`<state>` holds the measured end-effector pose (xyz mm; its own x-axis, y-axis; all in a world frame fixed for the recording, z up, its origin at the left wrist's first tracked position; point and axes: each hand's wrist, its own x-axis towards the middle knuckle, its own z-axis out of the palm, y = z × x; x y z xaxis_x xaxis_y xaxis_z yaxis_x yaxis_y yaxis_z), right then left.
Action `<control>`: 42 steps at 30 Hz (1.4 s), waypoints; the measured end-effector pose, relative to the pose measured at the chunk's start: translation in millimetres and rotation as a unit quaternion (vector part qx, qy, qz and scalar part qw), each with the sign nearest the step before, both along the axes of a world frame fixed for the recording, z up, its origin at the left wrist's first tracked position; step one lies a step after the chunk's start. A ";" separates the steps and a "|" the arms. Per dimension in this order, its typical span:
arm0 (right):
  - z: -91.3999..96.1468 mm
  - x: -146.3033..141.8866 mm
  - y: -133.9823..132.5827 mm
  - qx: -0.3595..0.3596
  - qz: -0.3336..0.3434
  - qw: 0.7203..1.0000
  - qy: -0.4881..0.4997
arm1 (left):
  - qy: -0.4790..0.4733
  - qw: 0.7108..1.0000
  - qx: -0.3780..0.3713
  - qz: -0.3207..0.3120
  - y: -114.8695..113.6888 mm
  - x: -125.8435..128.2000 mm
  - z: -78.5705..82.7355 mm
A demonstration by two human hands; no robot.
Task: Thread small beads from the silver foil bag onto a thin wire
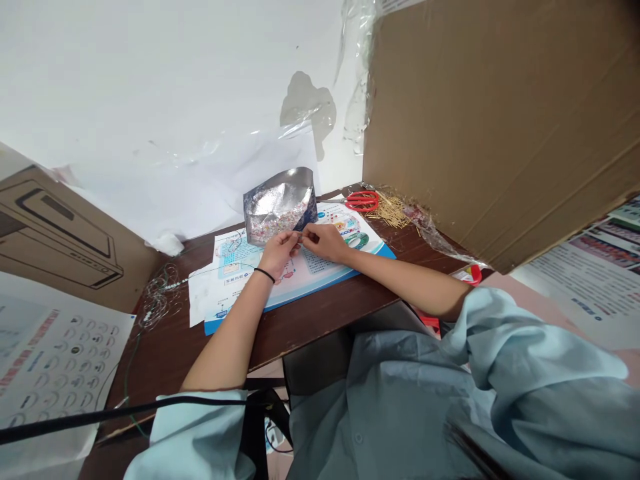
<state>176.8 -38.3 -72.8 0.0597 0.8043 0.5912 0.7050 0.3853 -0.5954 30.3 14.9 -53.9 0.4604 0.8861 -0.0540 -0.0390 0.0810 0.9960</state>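
My left hand and my right hand meet fingertip to fingertip over a printed sheet on a dark wooden table. Both hands are pinched shut on something tiny between them that I cannot make out. A black band circles my left wrist. Just behind the hands stands an open silver foil bag with small pale beads inside. A thin wire runs from my left hand leftward to a tangle of beaded wire.
Red-handled scissors and a heap of thin gold pins in clear plastic lie at the back right. A big cardboard sheet stands on the right, a cardboard box on the left. A black cord crosses near my lap.
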 end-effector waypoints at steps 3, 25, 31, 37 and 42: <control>-0.2 0.0 0.7 -0.004 -0.002 1.000 0.001 | 0.003 1.000 -0.002 0.001 -1.0 0.3 0.9; -1.4 2.3 2.9 -0.010 0.005 1.000 0.021 | 0.006 1.000 -0.022 0.021 -4.6 1.2 7.1; -2.4 2.6 3.3 -0.006 0.006 0.999 0.037 | -0.004 0.999 -0.042 0.019 -4.7 0.9 8.6; -1.0 2.1 1.7 -0.004 0.015 0.999 0.049 | -0.007 0.999 -0.042 0.021 -6.0 0.8 9.2; -0.9 3.0 2.2 -0.007 0.020 0.999 0.047 | 0.001 0.999 -0.034 0.011 -7.1 0.5 10.9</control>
<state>179.8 -36.2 -73.7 0.0814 0.8148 0.5740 0.6304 0.4040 -0.6629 30.8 7.8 -43.0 0.4402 0.8905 -0.1148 -0.0405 0.1475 0.9882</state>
